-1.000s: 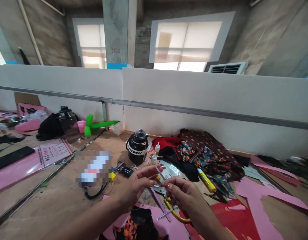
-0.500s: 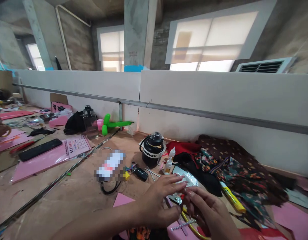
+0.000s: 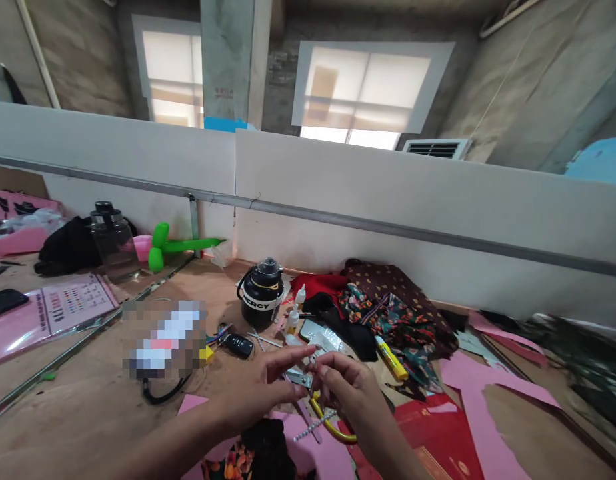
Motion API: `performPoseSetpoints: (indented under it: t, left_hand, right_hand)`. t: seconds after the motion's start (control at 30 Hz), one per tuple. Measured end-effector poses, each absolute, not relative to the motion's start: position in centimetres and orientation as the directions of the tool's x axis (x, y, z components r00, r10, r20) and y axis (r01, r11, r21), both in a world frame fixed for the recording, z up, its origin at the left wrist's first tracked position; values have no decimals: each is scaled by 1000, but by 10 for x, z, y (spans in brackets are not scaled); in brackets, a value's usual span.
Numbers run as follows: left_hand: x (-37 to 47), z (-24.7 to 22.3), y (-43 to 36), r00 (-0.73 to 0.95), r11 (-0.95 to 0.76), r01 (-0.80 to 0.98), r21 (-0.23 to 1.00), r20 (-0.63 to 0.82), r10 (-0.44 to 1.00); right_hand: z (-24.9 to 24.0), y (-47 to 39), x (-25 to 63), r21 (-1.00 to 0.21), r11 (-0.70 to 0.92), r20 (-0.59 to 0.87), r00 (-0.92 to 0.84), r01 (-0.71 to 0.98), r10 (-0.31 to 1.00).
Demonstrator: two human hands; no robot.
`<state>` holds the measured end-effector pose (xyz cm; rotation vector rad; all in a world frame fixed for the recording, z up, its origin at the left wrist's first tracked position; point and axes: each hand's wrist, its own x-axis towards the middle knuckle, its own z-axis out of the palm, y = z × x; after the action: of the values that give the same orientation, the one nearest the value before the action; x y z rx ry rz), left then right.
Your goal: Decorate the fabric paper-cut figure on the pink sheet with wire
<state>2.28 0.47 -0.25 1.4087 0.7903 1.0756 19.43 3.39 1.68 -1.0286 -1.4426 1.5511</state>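
Note:
My left hand (image 3: 261,387) reaches in from the lower left with its fingers stretched toward the other hand. Beside it, my right hand (image 3: 351,393) has thumb and fingers pinched together near the left fingertips; what it holds is too small to make out. Below the hands lie a beaded silver strip (image 3: 315,425), a yellow tube-like loop (image 3: 344,437) and pink sheets (image 3: 313,460). Just beyond the fingers are a clear packet (image 3: 324,337) and small white-tipped bottles (image 3: 293,321).
A black flask (image 3: 262,293), car key (image 3: 238,345) and blurred-out object (image 3: 165,340) stand or lie ahead. Patterned cloths (image 3: 388,313), a yellow glue stick (image 3: 392,360) and red sheet (image 3: 438,433) are at right. A clear bottle (image 3: 115,247) stands left.
The view has swung right, so the tabletop things appear farther left. My left fingers are farther apart from the right hand's pinch, with the thumb spread.

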Motion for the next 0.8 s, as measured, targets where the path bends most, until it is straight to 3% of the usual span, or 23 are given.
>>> performPoseSetpoints:
  t: [0.1,0.27,0.57,0.8]
  left_hand:
    - [23,-1,7,337,80,-394,916,63,939]
    - [17,2,15,283,142,-620,772,51,958]
    - [-11,15,29,152,87,-746,660,41,988]
    - [-48,32,42,-20,-27,-751,659,18,1000]
  right_hand:
    - [15,34,194,-996,-85,-81,-367,6,927]
    - [11,37,194,-993,-99,-114,-353,58,929]
    - [-4,51,197,-985,-75,-132,-389,158,912]
    - [-20,67,198,-969,-72,-165,-406,236,899]
